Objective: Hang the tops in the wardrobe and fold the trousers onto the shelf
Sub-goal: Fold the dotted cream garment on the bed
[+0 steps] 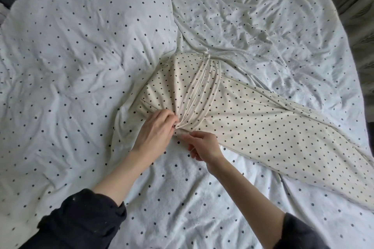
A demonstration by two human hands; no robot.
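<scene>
The trousers (232, 115), cream w/ dark dots, lie on the bed (81, 66), waist end bunched at the grips, leg running away to the right and down toward the frame edge. The left hand (155, 131) has its fingers curled into a pinch on a gathered knot of fabric at the waist; folds fan out from that point, so the cloth looks to be under pull there. The right hand (202, 147), just right of and below the left, almost touching it, pinches an edge of the same cloth betw. thumb and forefinger, other fingers loosely curled. Both grips are thus clamped on the trousers, close together. Probably the person is hunting for the waistband or a seam to straighten the garment before folding; a seam line w/ stitching (197, 91) runs up and away from the left grip, inside out by the look of it.

Folding has hardly begun, judging by the twist and bunching just beyond the grips.

Around: the bed cover is white w/ similar dots, so garment edges are hard to pick out vs. the sheet, esp. left of the left grip where cloth and sheet merge. A puffy duvet (91, 26) rises beyond and left of the grips; rumpled sheet beyond and right. Neither wardrobe nor shelf is in view. Dark sleeves (85, 220) are pushed up both forearms.
</scene>
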